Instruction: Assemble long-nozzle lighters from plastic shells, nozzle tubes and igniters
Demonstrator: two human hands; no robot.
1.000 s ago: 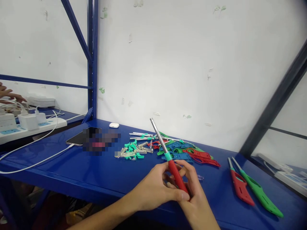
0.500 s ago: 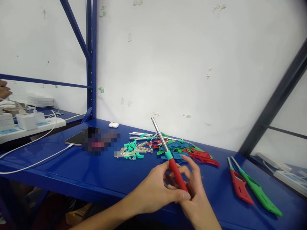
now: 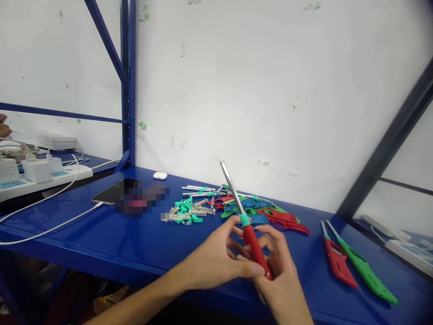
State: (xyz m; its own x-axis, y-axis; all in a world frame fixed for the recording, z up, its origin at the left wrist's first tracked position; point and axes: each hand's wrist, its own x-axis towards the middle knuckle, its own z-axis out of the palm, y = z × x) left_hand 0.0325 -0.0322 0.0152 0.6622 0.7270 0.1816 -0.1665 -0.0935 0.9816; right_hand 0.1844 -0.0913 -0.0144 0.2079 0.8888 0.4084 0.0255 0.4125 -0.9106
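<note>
Above the front part of the blue table (image 3: 145, 248), a red lighter (image 3: 254, 248) is held between two bare hands, its metal tube (image 3: 232, 185) slanting up and to the left from a green collar (image 3: 244, 219). The left hand (image 3: 216, 266) grips the handle, thumb laid across its lower end and fingers curled behind; the right hand (image 3: 282, 271) closes round it from the opposite side, fingers bent, the handle's base near its thumb. Behind the hands lie red shells (image 3: 286, 220), blue shells (image 3: 241, 206) and loose metal tubes (image 3: 199, 194); to their left is a heap of small green and pale parts (image 3: 189, 212). At right, a second red lighter (image 3: 340, 266) and a green lighter (image 3: 370, 275) lie side by side. At far left, a phone (image 3: 111, 195) rests with its white cable attached, near a small white case (image 3: 160, 175).
</note>
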